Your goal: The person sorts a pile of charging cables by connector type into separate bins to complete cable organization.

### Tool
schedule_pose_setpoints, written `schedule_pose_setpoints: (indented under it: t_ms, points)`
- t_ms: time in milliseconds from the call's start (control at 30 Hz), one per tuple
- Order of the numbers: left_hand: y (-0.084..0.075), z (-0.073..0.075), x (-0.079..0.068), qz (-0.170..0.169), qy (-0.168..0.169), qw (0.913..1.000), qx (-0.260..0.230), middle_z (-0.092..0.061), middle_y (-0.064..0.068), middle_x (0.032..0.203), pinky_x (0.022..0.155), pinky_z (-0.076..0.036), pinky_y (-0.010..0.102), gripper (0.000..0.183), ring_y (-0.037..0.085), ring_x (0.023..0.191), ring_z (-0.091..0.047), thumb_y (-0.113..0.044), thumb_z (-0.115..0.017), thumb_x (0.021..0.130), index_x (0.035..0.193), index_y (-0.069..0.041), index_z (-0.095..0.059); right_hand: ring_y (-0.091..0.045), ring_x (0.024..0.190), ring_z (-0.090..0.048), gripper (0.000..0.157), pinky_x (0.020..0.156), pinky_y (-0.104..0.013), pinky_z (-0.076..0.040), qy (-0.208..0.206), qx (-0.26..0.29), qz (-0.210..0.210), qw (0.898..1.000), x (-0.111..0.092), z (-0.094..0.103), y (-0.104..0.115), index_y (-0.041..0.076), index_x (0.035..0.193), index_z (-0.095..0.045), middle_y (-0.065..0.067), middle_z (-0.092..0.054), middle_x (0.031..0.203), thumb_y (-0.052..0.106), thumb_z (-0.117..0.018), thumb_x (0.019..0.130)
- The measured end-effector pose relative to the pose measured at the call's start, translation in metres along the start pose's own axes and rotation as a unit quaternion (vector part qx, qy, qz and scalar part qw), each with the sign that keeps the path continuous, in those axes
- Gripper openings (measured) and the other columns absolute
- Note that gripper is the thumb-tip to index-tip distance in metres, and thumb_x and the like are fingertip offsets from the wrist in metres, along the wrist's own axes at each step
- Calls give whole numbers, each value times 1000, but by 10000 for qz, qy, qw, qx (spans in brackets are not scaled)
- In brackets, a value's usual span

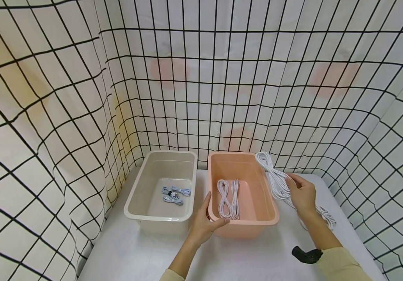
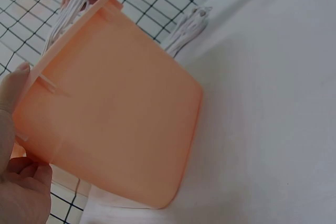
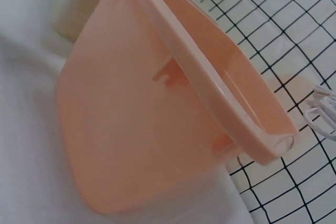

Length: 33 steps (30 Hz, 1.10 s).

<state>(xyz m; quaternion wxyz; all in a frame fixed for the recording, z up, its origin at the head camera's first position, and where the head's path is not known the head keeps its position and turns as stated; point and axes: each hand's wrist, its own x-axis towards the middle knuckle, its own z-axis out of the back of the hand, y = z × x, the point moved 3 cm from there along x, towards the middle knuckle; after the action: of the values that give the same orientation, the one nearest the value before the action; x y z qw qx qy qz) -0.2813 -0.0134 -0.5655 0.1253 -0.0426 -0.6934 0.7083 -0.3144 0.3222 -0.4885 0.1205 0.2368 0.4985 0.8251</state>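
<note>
My left hand (image 1: 203, 224) grips the near left corner of a peach plastic bin (image 1: 271, 210), its thumb over the rim and its fingers against the outside. Inside that bin, two coiled white cables (image 1: 235, 199) lie side by side on the floor. My right hand (image 1: 302, 193) pinches a long looped bundle of white cable (image 1: 275, 179) beside the bin's right wall. The bundle's far end overlaps the far right corner of the rim in the head view. In the right wrist view, part of the bundle (image 3: 323, 111) shows at the right edge, while the hand itself is out of frame.
A cream bin (image 1: 141, 187) stands left of the peach one, with several small coiled grey-white cables (image 1: 173, 200) inside. More white cable (image 1: 325, 216) lies on the white table behind the right forearm. Black-grid netting (image 1: 215, 97) rises at the back and sides.
</note>
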Motion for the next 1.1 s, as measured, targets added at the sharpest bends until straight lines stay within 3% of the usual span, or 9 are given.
schedule_pose_setpoints:
  t_ms: [233, 367, 467, 533, 600, 767, 1100]
  points:
    - [2, 0, 1, -9, 3, 10000, 5, -40, 13, 159, 102, -51, 34, 112, 28, 132, -54, -16, -92, 80, 166, -14, -20, -4, 82, -58, 30, 60, -10, -46, 49, 214, 207, 9995, 0, -13, 3, -1, 130, -70, -20, -70, 121, 12, -61, 105]
    - [2, 1, 1, 2, 8, 10000, 9, -40, 12, 159, 101, -51, 32, 112, 27, 132, -54, -17, -92, 80, 166, -14, -20, -15, 106, -65, 42, 79, -12, -52, 822, 217, 539, 9949, 0, -23, 4, 0, 143, -60, -20, -65, 134, 22, -61, 107]
    - [2, 1, 1, -17, -8, 10000, 72, -40, 13, 160, 101, -51, 32, 112, 27, 132, -54, -18, -92, 81, 166, -13, -20, -32, 130, -57, 55, 99, -28, -51, 1512, 56, 891, 9845, -1, -28, 6, 4, 154, -47, -18, -54, 149, 31, -59, 107]
    - [1, 1, 1, -22, -12, 9999, 105, -39, 13, 160, 102, -51, 32, 112, 28, 132, -53, -19, -92, 81, 166, -13, -20, -37, 133, -53, 58, 103, -36, -50, 1658, -43, 1047, 9806, -2, -30, 7, 6, 157, -44, -16, -50, 153, 33, -59, 107]
    - [1, 1, 0, -20, -15, 9999, 134, -38, 14, 160, 102, -50, 33, 112, 29, 133, -53, -19, -92, 81, 166, -13, -20, -38, 132, -54, 57, 102, -33, -50, 1652, -20, 1109, 9800, -3, -30, 8, 6, 156, -45, -16, -51, 153, 32, -60, 107]
    - [-1, 0, 0, 16, -12, 9999, 105, -38, 14, 161, 102, -51, 33, 112, 29, 133, -53, -18, -92, 81, 166, -13, -20, -31, 123, -60, 51, 89, -9, -45, 1596, 58, 1159, 9803, -4, -28, 7, 6, 152, -51, -17, -58, 144, 28, -61, 107]
    - [0, -1, 0, 66, 0, 10000, 30, -38, 14, 161, 101, -51, 31, 112, 29, 132, -54, -18, -92, 80, 166, -14, -20, 3, 111, -56, 50, 85, -11, -48, 1661, -51, 1206, 9787, -2, -22, -1, 3, 149, -54, -17, -61, 140, 26, -63, 106]
